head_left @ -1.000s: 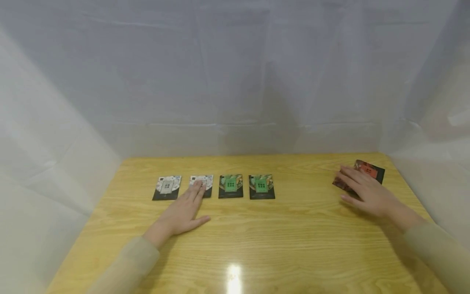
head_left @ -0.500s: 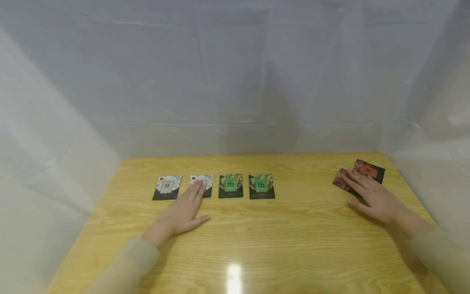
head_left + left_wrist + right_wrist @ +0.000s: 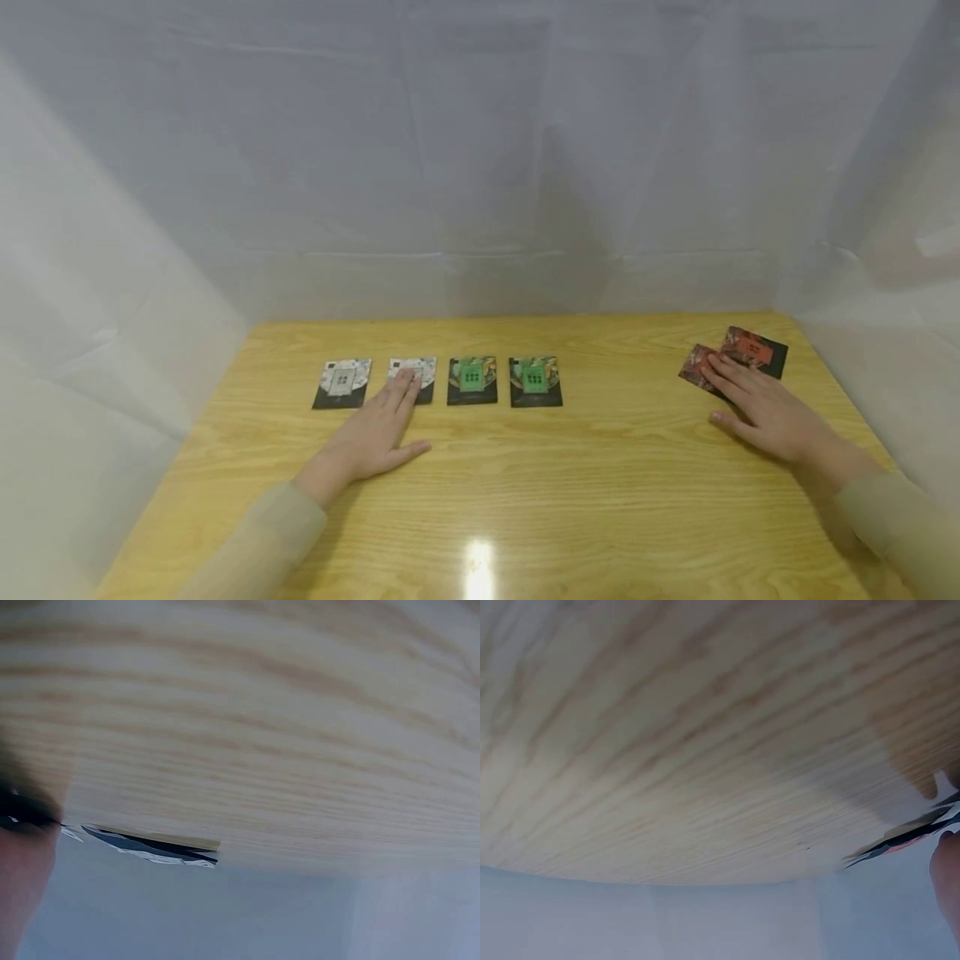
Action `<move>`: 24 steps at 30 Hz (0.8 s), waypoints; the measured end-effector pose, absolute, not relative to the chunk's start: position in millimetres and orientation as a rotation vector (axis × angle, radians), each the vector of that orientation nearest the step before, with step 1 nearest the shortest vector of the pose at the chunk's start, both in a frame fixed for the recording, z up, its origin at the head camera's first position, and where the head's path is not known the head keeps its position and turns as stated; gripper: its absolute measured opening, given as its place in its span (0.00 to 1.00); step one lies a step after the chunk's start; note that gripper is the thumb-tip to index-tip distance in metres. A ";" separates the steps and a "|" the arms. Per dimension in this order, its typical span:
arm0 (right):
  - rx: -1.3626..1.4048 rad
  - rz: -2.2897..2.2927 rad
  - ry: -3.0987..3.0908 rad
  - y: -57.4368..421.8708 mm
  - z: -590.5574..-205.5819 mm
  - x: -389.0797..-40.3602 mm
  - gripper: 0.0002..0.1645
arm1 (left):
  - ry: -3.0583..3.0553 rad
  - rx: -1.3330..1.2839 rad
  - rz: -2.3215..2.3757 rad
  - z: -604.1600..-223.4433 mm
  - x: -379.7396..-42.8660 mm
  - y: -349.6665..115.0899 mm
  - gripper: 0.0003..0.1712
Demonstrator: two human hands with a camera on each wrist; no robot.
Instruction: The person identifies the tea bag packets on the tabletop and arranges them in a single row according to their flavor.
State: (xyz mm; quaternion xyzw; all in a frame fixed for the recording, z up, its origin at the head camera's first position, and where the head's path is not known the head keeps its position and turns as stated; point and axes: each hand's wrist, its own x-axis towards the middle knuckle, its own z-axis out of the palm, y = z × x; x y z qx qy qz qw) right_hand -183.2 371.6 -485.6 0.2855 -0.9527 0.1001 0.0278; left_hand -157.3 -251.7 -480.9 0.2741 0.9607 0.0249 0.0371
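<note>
Toward the back of the table [image 3: 570, 483], left of its middle, two white packets are set out. The outer white packet [image 3: 342, 385] is untouched; the inner white packet [image 3: 425, 388] is partly covered by the straight fingers of the left hand [image 3: 371, 437], by which nothing is gripped, its thumb being spread apart. Near the table's middle, the left green packet [image 3: 472, 381] and right green packet [image 3: 536, 382] are placed slightly apart. By the table's back right corner, the lower red packet [image 3: 695, 367] is covered in part by the extended fingers of the right hand [image 3: 772, 412], as is the upper red packet [image 3: 756, 350]; neither is grasped. Whether the red packets overlap cannot be told. Behind the table, a pale sheet [image 3: 487, 150] is hung.
</note>
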 end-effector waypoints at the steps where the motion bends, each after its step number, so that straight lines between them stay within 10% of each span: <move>1: 0.887 0.302 -2.936 371.1 -485.5 -183.0 0.45 | 2.950 0.844 0.079 -480.8 -157.3 -251.6 0.58; 24: 1.060 0.199 -2.807 346.0 -488.4 -194.9 0.48 | 2.955 0.858 0.054 -482.3 -158.0 -253.7 0.58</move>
